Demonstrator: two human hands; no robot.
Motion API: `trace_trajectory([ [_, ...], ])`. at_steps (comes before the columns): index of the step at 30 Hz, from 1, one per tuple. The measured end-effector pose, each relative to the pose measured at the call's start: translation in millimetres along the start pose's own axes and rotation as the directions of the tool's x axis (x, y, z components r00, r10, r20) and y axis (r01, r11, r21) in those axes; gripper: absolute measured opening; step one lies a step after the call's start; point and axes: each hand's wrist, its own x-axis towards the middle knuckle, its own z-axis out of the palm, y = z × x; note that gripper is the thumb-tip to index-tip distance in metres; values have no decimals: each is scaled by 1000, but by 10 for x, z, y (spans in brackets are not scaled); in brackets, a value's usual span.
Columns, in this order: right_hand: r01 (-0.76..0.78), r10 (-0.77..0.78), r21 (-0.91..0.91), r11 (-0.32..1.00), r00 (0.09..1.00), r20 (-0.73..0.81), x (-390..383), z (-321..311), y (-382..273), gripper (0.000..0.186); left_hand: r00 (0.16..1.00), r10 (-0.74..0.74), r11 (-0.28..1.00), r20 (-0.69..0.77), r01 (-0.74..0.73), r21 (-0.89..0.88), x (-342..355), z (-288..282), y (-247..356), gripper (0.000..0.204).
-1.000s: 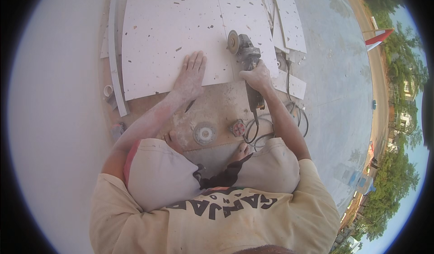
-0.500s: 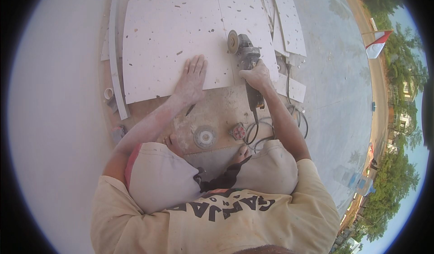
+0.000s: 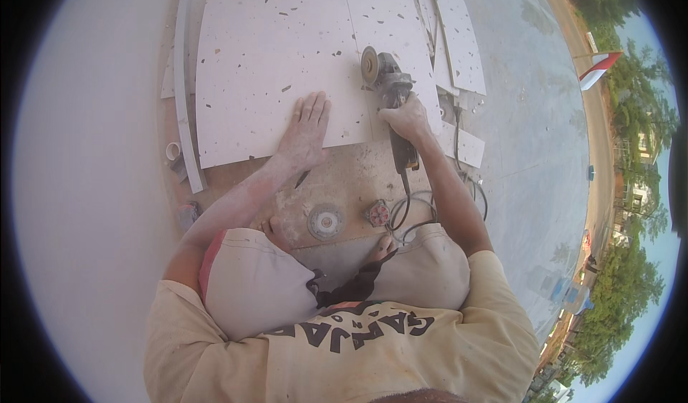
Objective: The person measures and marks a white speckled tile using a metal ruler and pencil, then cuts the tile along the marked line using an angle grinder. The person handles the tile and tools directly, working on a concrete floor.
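Note:
My left hand (image 3: 304,129) lies flat, fingers stretched, on a white speckled tile (image 3: 258,44) near its lower edge. My right hand (image 3: 407,118) is wrapped round a dark angle grinder (image 3: 394,84), whose disc (image 3: 370,64) is tilted on edge over the tile beside a thin straight line running up it; whether the disc touches the tile I cannot tell. Below the tile a round metal disc (image 3: 325,221) and a small red-and-grey round item (image 3: 378,212) lie on the dusty board (image 3: 294,209), beside coiled black cable.
More speckled tiles (image 3: 466,37) lie stacked at the right. A long pale strip (image 3: 186,116) and a white ring (image 3: 173,152) lie at the left. My knees and bare feet are below. At the far right are a road, trees, a red-and-white flag (image 3: 600,68) and blue bottles (image 3: 573,292).
The tile, my left hand and things on the board appear slightly lower in the picture. The grinder in my right hand stays nearly in place, so sits slightly farther up the tile.

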Motion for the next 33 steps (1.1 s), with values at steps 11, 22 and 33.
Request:
trace_trajectory([
  [11, -14, 14, 3, 1000, 1000, 26, 116, -31, -82, 81, 1000, 14, 1000, -14, -14, -1, 7, 7, -15, 103],
  [22, -8, 7, 29, 1000, 999, 32, 238, -34, -132, 83, 1000, 9, 1000, 20, -10, 27, 15, -36, -1, 104],
  [33, -22, 22, -12, 1000, 1000, 9, 324, -24, -212, 84, 988, 42, 982, -150, -68, -177, 8, 77, -80, 110],
])
